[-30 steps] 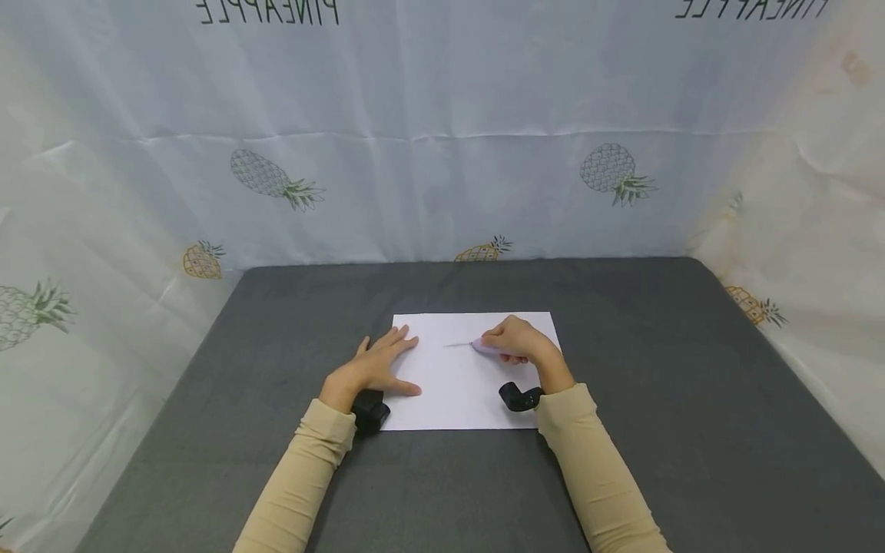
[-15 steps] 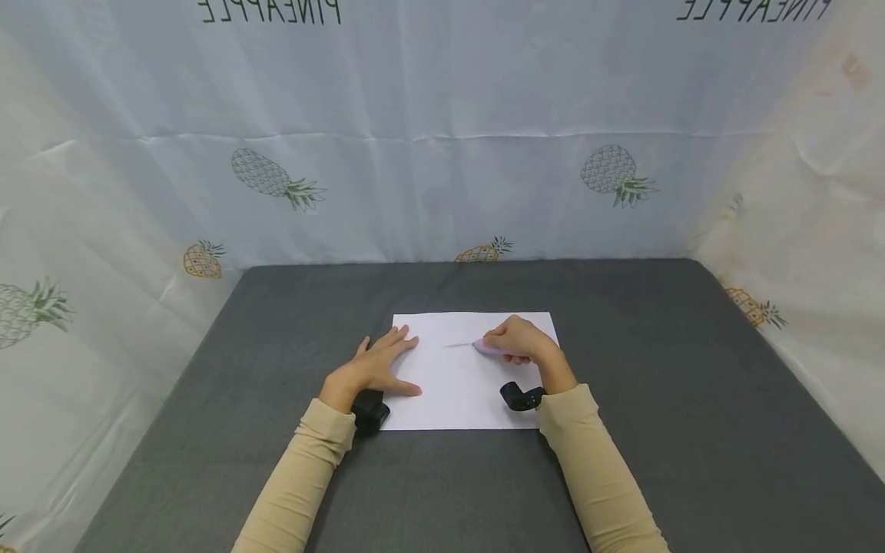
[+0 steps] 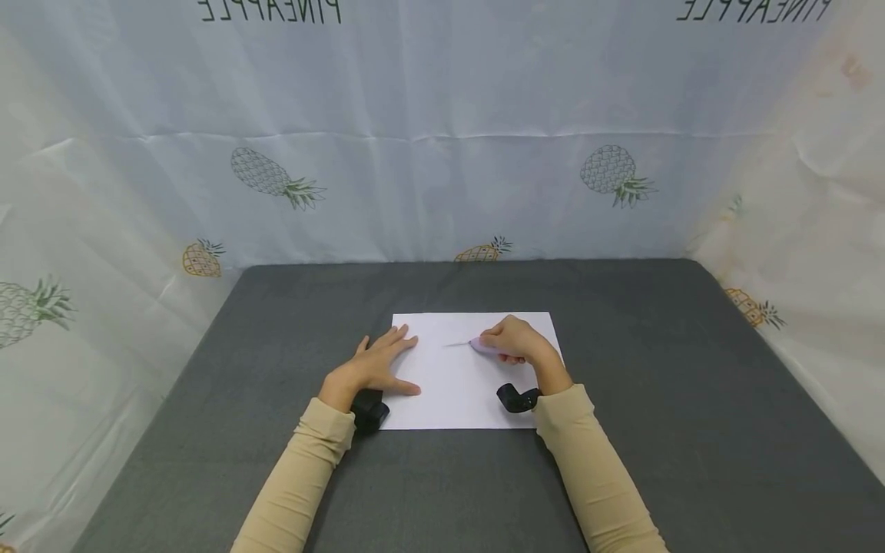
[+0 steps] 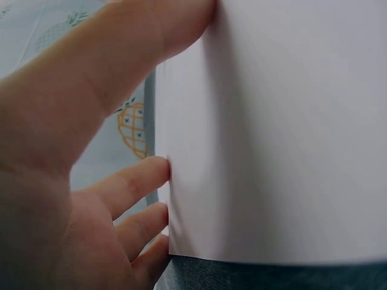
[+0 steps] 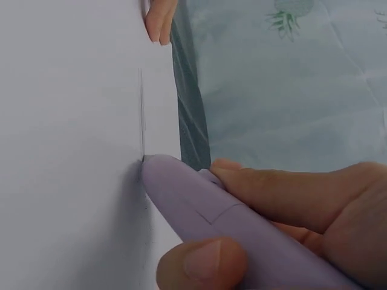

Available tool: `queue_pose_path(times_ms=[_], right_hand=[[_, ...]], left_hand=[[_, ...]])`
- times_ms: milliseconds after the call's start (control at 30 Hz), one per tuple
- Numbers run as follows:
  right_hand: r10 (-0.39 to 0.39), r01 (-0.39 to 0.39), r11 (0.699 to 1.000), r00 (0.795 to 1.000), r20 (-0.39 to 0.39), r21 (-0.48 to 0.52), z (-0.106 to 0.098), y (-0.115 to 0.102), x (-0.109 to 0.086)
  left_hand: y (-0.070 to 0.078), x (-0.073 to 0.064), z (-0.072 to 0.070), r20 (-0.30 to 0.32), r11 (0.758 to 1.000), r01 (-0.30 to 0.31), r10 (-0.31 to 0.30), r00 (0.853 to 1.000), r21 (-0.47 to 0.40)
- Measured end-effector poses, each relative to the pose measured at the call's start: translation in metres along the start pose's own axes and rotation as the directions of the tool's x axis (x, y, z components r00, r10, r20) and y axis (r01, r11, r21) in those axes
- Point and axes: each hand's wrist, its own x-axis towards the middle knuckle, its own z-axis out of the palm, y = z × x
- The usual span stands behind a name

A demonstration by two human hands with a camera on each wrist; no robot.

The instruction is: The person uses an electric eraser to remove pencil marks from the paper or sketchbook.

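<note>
Head view: bench [image 3: 442,491], grey-covered; pineapple-print curtain [image 3: 442,177] behind and at both sides; white paper [image 3: 459,388] flat on the bench; left hand [image 3: 376,367], grip spread, on the paper's left edge; right hand [image 3: 520,340], grip pinching a lilac tool [image 3: 482,347] over the paper. Left wrist view: three fingers [image 4: 134,183] at the paper's edge. Right wrist view: lilac tool tilted, tip at the end of a thin line [image 5: 142,112].

The paper [image 3: 442,395] lies on the worktop [image 3: 442,491]. The left grip [image 3: 376,367] is across the paper's left edge. The right grip [image 3: 515,339] is over the paper's right part, with the tool [image 5: 205,205] in it. The tool's tip is at the right end of a line [image 5: 142,109] on the paper. A cloth [image 3: 442,184] hangs behind the worktop and on both sides.
</note>
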Motion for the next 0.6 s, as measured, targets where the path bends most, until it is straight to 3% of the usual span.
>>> queue_pose_path(times_ms=[600], right_hand=[[-0.008, 0.008, 1.0, 1.0, -0.002, -0.016, -0.0009, 0.0008, -0.0002]], left_hand=[[0.0004, 0.0002, -0.0013, 0.0, 1.0, 0.007, -0.007, 1.0, 0.004]])
